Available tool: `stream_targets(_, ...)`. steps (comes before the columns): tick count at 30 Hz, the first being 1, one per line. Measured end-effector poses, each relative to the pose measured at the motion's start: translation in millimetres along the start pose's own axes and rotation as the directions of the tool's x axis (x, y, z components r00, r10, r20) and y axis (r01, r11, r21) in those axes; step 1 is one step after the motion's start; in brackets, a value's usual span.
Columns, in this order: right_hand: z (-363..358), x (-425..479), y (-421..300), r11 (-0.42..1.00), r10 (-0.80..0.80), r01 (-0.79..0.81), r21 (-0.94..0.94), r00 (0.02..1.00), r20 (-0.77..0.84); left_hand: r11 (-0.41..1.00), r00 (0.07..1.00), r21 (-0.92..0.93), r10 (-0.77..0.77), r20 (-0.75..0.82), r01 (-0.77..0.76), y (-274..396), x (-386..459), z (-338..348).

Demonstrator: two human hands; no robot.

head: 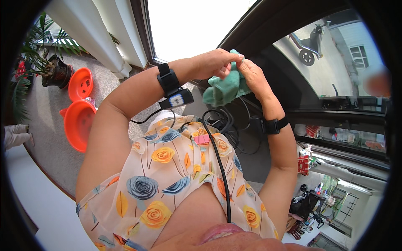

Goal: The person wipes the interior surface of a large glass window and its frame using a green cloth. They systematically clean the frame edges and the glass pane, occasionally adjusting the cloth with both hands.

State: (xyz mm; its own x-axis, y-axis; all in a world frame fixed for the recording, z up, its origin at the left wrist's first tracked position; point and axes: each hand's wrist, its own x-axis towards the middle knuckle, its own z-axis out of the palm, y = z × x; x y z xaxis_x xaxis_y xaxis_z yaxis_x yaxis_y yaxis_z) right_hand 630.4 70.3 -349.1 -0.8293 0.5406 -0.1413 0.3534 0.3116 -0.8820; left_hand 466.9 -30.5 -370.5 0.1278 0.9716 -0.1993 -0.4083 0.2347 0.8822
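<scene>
My left hand (216, 64) pinches the upper part of a green cloth (224, 88). Right beside it, my right hand (252, 77) grips the same cloth between thumb and fingers. Bunched and creased, the cloth hangs below both hands in front of a dark-framed glass door (267, 53). Black straps circle both forearms, and the left one carries a small black device (176, 99). From the device a black cable runs down toward my floral dress (188, 157).
Two orange plastic basins (80, 128) stand on the floor at left, near a potted palm (56, 72). A white curtain (91, 34) hangs beside the door. Black cables (226, 122) loop before my waist. Someone's leg (15, 136) shows at the far left.
</scene>
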Motion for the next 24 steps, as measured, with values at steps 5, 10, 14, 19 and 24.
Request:
stream_targets(5, -17, -11, -11, 0.998, -0.006, 0.01, -0.058, 0.998, 0.067, 0.921, 0.985, -0.379, 0.142, 0.1, -0.094, 7, -14, 26)
stream_targets(10, -34, -10, -8, 0.946, 0.087, -0.082, 0.314, 0.996, 0.001, 0.972, 0.979, -0.127, 0.201, 0.024, -0.197, -7, -14, 13)
stream_targets(14, -31, -15, -13, 0.922, 0.075, -0.045, 0.384, 0.995, -0.062, 0.983, 0.985, 0.132, 0.141, -0.1, -0.127, -14, -24, 36)
stream_targets(19, 15, -1, -38, 0.941, -0.269, 0.28, -0.189, 0.96, 0.079, 0.831, 0.974, -0.509, 0.216, -0.074, -0.223, -45, -11, 29)
stream_targets(24, 22, 8, -63, 0.791, -0.477, 0.538, -0.29, 0.84, 0.257, 0.71, 0.938, -0.615, 0.296, -0.184, -0.344, -17, -20, 25)
